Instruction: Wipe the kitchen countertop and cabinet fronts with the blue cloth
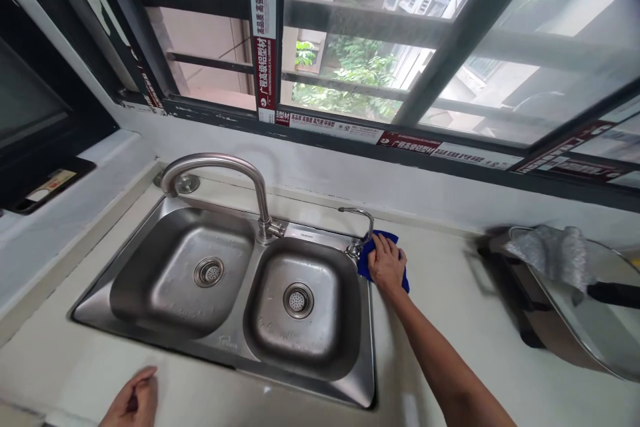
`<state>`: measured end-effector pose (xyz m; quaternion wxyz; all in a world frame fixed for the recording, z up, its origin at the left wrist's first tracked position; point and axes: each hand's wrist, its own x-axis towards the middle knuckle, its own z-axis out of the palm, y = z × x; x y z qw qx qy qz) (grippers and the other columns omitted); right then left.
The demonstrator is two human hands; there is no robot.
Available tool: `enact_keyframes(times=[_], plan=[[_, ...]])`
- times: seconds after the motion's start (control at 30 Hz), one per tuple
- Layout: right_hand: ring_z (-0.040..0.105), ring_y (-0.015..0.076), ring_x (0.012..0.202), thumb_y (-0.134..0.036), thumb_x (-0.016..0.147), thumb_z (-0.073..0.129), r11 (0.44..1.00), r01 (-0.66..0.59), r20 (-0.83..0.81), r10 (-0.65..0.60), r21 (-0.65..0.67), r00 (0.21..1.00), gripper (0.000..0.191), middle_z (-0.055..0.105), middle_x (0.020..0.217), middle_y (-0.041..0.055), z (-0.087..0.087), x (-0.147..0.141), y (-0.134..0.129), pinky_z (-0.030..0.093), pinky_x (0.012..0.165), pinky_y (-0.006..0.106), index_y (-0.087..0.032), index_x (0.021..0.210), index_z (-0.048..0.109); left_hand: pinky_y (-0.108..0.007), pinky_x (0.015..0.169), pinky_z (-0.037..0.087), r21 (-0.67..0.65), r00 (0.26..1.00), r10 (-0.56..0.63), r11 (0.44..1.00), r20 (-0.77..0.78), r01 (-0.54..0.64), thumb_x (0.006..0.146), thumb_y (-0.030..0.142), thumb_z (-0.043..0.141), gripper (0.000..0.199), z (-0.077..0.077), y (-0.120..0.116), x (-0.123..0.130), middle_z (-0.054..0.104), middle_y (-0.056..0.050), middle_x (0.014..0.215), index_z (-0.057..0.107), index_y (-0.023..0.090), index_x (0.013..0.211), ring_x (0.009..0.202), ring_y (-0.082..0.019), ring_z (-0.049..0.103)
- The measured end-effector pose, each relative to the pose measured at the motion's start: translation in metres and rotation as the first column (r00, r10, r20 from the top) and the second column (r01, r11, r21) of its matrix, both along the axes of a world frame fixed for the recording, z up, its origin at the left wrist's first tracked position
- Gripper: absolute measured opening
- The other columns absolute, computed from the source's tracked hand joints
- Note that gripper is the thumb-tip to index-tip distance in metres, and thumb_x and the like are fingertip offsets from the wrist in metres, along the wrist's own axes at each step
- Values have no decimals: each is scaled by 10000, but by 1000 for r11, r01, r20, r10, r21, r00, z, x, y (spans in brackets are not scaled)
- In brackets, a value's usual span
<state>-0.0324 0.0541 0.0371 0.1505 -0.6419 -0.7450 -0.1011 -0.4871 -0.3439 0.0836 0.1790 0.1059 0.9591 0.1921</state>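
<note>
My right hand (388, 261) presses a dark blue cloth (404, 282) against the counter and the right rim of the steel sink (227, 341). Its fingers are bent over the cloth, close to the base of a small thin chrome tap (371, 221). At the lower left, my left hand (133, 401) hovers by the front of the counter with its fingers loosely curled together and nothing visible in them. The frame's bottom edge cuts off part of it. Two basins make up the sink, each with a round drain, and a few wet specks dot the metal.
A large curved faucet (220, 159) rises behind the basins. On the right stands a brown pan (555, 330) with a glass lid, bubble wrap (555, 253) and a black handle. Dark window frames (350, 137) run along the back. A black panel (55, 183) juts in at left.
</note>
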Motion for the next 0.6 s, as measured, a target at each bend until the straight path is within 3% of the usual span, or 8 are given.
enact_keyframes(times=[0.17, 0.3, 0.43, 0.6], plan=[[360, 259, 1367, -274, 963, 330, 996, 12, 111, -2, -91, 994, 537, 461, 1526, 67, 4, -6, 38, 223, 1144, 506, -229, 1488, 430, -335, 697, 411, -46, 999, -13, 999, -52, 10, 838, 510, 420, 446, -9, -3, 0, 671, -31, 868, 698, 281, 1102, 697, -209, 543], [353, 253, 1367, -270, 958, 350, 989, 17, 145, 5, -149, 989, 549, 429, 1550, 43, 8, -8, 46, 256, 1121, 496, -271, 1504, 409, -322, 698, 405, -30, 996, -31, 999, -78, 28, 868, 479, 405, 428, -10, -4, 2, 675, -35, 862, 698, 268, 1097, 711, -205, 550], [377, 262, 1346, -266, 970, 339, 992, -51, 167, 70, -115, 983, 516, 459, 1528, 61, 11, -3, 22, 267, 1103, 486, -262, 1471, 463, -308, 650, 380, -40, 996, -54, 998, -70, 51, 874, 469, 407, 428, -7, -3, 3, 661, -35, 821, 701, 265, 1108, 656, -194, 517], [394, 264, 1340, -263, 954, 404, 974, -190, 191, 211, -126, 959, 415, 463, 1528, 54, 18, 5, -33, 285, 1077, 464, -259, 1316, 608, -295, 618, 366, 14, 995, -62, 998, -73, 63, 886, 473, 404, 415, -2, -2, 5, 668, -32, 822, 711, 271, 1079, 628, -184, 505]])
